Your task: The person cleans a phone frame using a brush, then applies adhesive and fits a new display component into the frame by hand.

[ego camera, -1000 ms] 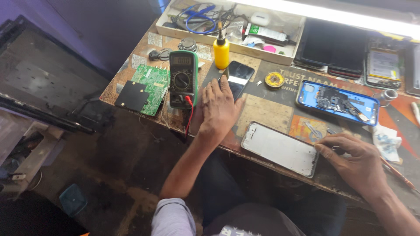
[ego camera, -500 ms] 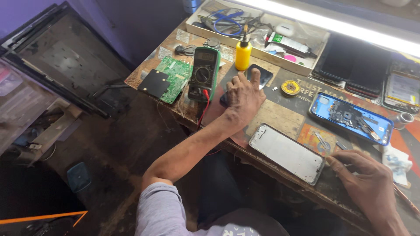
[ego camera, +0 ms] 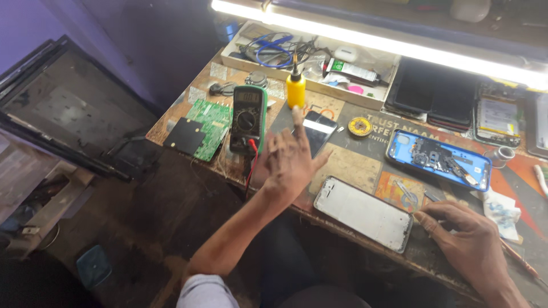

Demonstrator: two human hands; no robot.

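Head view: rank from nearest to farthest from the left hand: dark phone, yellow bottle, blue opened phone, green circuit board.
From the left hand:
1. Dark phone, right at its fingertips.
2. Yellow bottle, just beyond, toward the tray.
3. Green circuit board, off to the left.
4. Blue opened phone, far right.

Bottle and board are close to call.

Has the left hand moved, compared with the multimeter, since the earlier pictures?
Yes. The left hand lay flat on the dark phone beside the multimeter; now it is lifted, fingers spread, above that phone.
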